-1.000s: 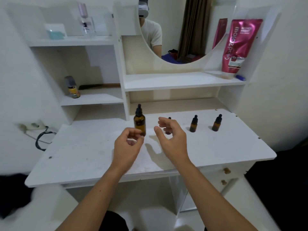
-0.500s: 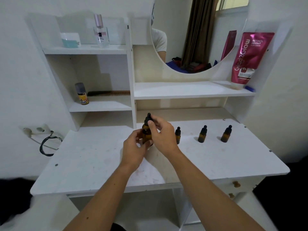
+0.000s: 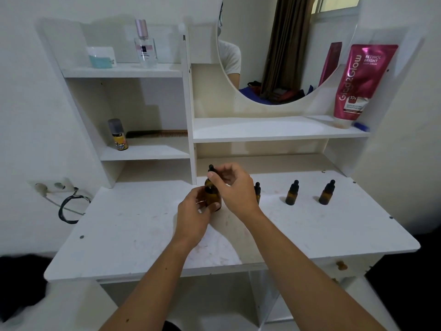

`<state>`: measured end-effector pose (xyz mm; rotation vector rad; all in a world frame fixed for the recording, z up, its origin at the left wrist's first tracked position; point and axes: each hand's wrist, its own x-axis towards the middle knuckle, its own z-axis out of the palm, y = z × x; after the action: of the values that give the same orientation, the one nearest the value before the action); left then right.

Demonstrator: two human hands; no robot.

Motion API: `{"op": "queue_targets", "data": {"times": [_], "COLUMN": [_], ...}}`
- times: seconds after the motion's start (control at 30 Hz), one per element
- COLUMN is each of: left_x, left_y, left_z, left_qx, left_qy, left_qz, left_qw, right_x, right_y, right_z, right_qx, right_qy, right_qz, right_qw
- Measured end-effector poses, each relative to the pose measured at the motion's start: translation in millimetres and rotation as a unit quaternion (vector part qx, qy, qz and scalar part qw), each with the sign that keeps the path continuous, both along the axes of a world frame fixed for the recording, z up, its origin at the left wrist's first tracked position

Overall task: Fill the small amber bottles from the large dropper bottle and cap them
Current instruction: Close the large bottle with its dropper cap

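The large dropper bottle is stood upright on the white bench, towards the back and a little left of the middle. Its amber body is gripped low down by the curled fingers of the left hand, and its black dropper cap is pinched from the right by the thumb and fingertips of the right hand.

Three small amber bottles, all capped with black droppers, are set in a row to the right. The nearest small bottle is partly hidden behind the right hand; the middle small bottle and the far small bottle are stood apart from each other in plain sight.

The bench top is scuffed, with faint reddish marks. A drawer knob is seen under its front right edge.

Behind the bottles white shelves are built against a white wall. A round mirror is set above the middle shelf; a brown curtain and a person's white sleeve are reflected in it. A pink tube is leaned at the right end of that shelf. On the lower left shelf a small yellow can and a comb are kept. On the upper left shelf a clear perfume bottle and a pale jar are placed.

A wall socket with a black cable is fixed to the wall left of the bench.
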<state>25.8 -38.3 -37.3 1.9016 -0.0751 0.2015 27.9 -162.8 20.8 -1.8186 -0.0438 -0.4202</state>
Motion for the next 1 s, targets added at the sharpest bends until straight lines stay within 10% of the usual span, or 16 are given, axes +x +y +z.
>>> {"op": "queue_targets", "data": {"times": [1.0], "left_x": [0], "left_y": [-1], "left_z": [0], "left_qx": [0.024], "left_qy": [0.017], "left_qz": [0.0], "left_qw": [1.0], "right_x": [16], "right_y": [-11], "right_z": [-10], "right_qx": [0.001], "right_qy": [0.027], "right_qz": [0.081], "right_qw": [0.996]}}
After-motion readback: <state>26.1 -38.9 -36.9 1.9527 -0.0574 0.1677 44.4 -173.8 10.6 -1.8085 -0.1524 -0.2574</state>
